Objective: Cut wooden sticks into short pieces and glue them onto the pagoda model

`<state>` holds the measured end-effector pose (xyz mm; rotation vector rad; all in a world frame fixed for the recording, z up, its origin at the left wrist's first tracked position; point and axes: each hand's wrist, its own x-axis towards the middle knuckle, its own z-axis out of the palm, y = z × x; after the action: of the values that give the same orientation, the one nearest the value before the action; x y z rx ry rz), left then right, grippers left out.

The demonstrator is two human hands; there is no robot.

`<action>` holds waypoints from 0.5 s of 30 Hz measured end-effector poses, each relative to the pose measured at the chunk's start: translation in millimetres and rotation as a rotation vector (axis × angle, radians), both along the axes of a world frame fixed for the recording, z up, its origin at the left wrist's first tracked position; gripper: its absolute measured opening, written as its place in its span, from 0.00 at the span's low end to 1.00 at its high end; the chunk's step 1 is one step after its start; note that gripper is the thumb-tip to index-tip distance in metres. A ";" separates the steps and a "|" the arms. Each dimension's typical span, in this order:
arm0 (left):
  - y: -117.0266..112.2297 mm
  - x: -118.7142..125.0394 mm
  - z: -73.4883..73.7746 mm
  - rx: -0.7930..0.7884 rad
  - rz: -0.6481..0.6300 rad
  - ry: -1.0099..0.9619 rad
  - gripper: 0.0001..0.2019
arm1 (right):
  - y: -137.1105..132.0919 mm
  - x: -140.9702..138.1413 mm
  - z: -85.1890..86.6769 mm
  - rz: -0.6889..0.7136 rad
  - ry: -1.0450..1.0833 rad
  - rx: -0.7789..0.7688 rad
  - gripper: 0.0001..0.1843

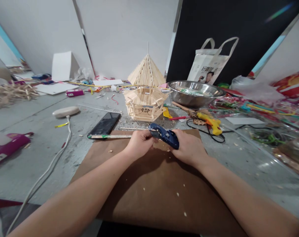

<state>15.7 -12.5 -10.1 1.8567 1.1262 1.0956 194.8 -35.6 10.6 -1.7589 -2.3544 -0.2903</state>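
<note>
My left hand (139, 144) is closed on a thin wooden stick (118, 136) that sticks out to the left, its green-marked end by the phone's lower edge. My right hand (189, 148) is wrapped round a dark blue hand cutter (167, 135). The cutter's head meets the fingertips of my left hand; whether its blades touch the stick is hidden. Both hands are above a brown board (149, 184) with small wood chips on it. Just beyond them stands a model pavilion (146, 102) built of wooden sticks, with a pointed roof.
A black phone (105, 124) lies left of the board. Behind to the right are a steel bowl (196, 93), a yellow glue gun (211, 123) with a black cord, and a white bag (208, 64). A white cable (58, 158) runs along the left side. Craft scraps lie at right.
</note>
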 end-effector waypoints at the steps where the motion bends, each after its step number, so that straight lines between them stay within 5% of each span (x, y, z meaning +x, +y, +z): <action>1: -0.1 0.1 0.2 0.004 0.000 -0.002 0.06 | -0.1 -0.2 0.1 0.001 0.001 -0.003 0.22; 15: -3.0 -0.2 5.4 0.032 0.031 0.073 0.07 | -2.4 -1.9 3.2 -0.056 -0.021 -0.077 0.17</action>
<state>15.4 -15.5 -4.7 1.9244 1.1885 1.0767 192.9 -37.9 13.7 -1.8679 -2.3636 -0.2297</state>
